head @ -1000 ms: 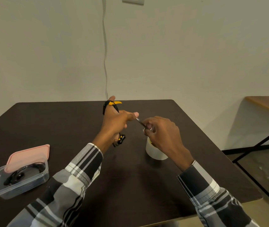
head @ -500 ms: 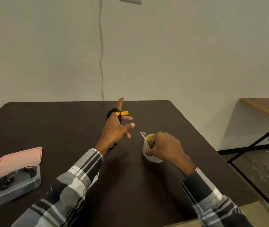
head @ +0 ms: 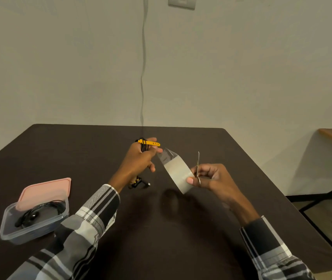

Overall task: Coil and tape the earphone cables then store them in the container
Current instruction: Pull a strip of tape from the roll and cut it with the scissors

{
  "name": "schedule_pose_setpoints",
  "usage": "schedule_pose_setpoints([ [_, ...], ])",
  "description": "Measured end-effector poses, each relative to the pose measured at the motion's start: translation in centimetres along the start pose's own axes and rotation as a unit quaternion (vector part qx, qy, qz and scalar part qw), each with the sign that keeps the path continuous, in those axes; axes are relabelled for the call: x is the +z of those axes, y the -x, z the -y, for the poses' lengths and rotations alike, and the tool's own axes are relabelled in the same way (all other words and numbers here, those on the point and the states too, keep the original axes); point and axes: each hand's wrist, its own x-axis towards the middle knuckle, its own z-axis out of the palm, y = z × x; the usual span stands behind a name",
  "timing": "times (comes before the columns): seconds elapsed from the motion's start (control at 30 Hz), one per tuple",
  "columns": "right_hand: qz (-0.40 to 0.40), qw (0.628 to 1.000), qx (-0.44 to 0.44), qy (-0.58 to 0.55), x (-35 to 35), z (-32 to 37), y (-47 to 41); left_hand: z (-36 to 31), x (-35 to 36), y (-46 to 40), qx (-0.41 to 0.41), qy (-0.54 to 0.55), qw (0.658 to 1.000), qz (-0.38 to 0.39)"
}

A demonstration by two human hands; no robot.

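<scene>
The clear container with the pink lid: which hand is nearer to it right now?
Left. The left hand is up over mid-table, right of the container; the right hand is farther right, holding the tape roll.

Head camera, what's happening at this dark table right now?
A person's left hand, with a coiled black earphone cable looped on its fingers, pulls clear tape off a whitish tape roll held, with small scissors, in the right hand. Another black earphone sits in the clear plastic container.
</scene>
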Motion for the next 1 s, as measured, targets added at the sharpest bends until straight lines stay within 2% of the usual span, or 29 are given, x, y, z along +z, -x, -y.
schedule_pose_setpoints([
  [0.33, -0.008, 0.998, -0.045, -0.035, 1.8, -1.0, -0.6, -0.6, -1.6, 0.6, -0.018, 0.062, 0.998, -0.005],
  [0.6, 0.019, 0.998, -0.043, -0.045, 2.1, -0.9, -0.5, -0.3, -2.4, 0.2, -0.018, 0.027, 0.999, 0.036],
  [1.0, 0.051, 0.997, -0.039, -0.041, 2.6, -0.8, -0.6, -0.9, -2.7, -0.2, -0.02, 0.008, 0.998, 0.051],
])
